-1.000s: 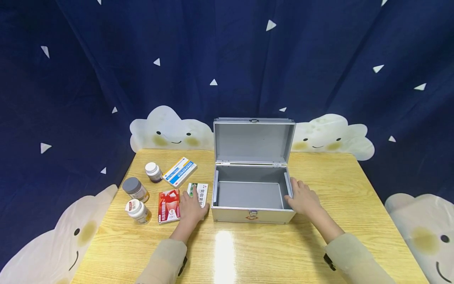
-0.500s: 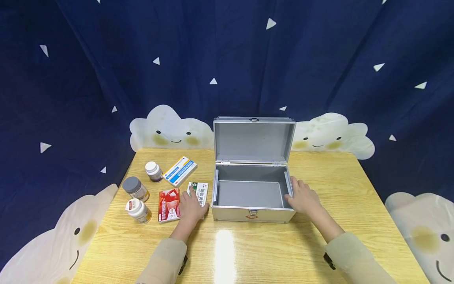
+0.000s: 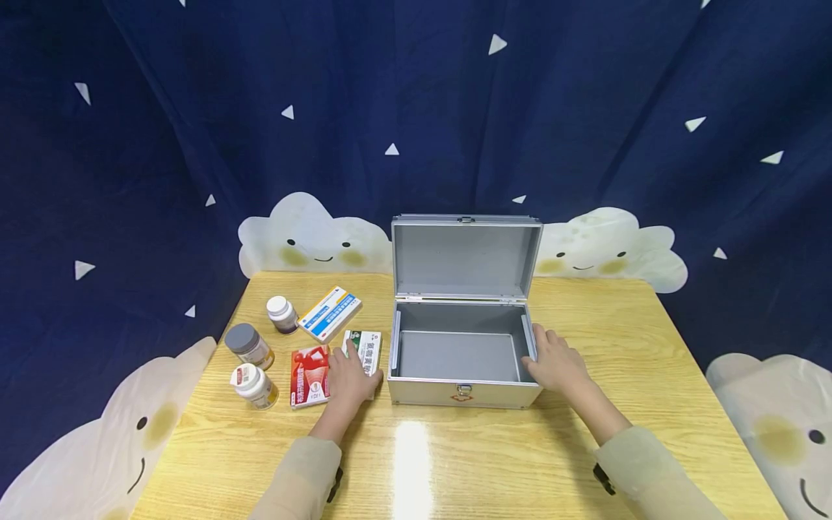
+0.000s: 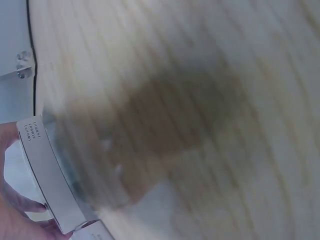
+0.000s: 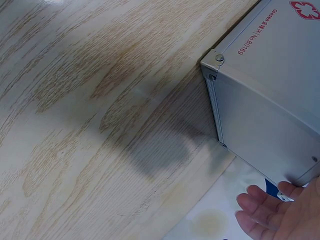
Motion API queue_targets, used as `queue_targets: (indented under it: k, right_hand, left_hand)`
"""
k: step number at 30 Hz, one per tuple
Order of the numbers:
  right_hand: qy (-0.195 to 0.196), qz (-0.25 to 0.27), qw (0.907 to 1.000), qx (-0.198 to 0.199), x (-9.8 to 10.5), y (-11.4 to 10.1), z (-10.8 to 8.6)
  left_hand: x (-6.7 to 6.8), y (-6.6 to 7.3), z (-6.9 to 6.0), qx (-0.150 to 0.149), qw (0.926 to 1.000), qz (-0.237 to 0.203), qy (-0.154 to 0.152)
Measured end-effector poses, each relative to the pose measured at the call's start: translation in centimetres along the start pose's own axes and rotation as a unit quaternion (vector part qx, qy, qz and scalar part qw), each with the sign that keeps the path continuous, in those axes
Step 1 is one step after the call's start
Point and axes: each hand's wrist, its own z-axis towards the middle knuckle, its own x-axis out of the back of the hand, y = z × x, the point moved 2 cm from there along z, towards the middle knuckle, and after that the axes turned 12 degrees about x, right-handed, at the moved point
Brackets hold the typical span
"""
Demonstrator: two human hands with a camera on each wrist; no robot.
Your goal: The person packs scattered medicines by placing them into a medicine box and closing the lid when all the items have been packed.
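My left hand (image 3: 351, 375) pinches a white-and-green medicine box (image 3: 370, 352) between thumb and fingers, left of the aluminium case. In the left wrist view, the white narrow side of that medicine box (image 4: 54, 177) faces the camera, a little above the wood. Next to the hand lies a red medicine box (image 3: 310, 377), its right edge covered by the fingers. The silver case (image 3: 464, 393) stands with its lid raised, its inside bare. My right hand (image 3: 557, 365) rests at the case's right wall, fingers loose in the right wrist view.
Behind the red box lies a blue, white and orange medicine box (image 3: 330, 315). Along the left of the wooden table (image 3: 494, 462) stand a white-capped bottle (image 3: 282, 315), a grey-lidded bottle (image 3: 250, 347) and another white-lidded bottle (image 3: 254, 387). A dark blue curtain (image 3: 442, 108) hangs behind.
The white-and-green box has shifted slightly away from me, with the left hand's fingers on it. The right hand and the case stay where they were.
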Motion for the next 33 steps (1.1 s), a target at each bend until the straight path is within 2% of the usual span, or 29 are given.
queue_targets:
  k: [8, 14, 19, 27, 33]
  right_hand:
    - [0.006, 0.001, 1.0, -0.001, 0.0, 0.0, -0.1]
    - [0.008, 0.001, 1.0, -0.001, 0.0, -0.1, -0.1]
    - [0.011, -0.002, 0.9999, 0.001, 0.0, -0.1, -0.1]
    - [0.015, -0.006, 0.9999, 0.003, 0.1, -0.1, -0.1]
    - [0.021, -0.015, 0.9996, 0.008, 0.1, -0.1, -0.1]
  left_hand:
    - [1.3, 0.1, 0.5, 0.016, 0.9985, -0.05, -0.016]
    - [2.5, 0.2, 1.0, 0.011, 0.9972, -0.073, 0.012]
    - [4.1, 0.5, 1.3, 0.003, 0.9964, -0.08, 0.029]
    - [6.4, 1.6, 1.2, -0.043, 0.9889, -0.106, 0.096]
    - [8.0, 2.7, 1.0, -0.07, 0.9864, -0.111, 0.098]
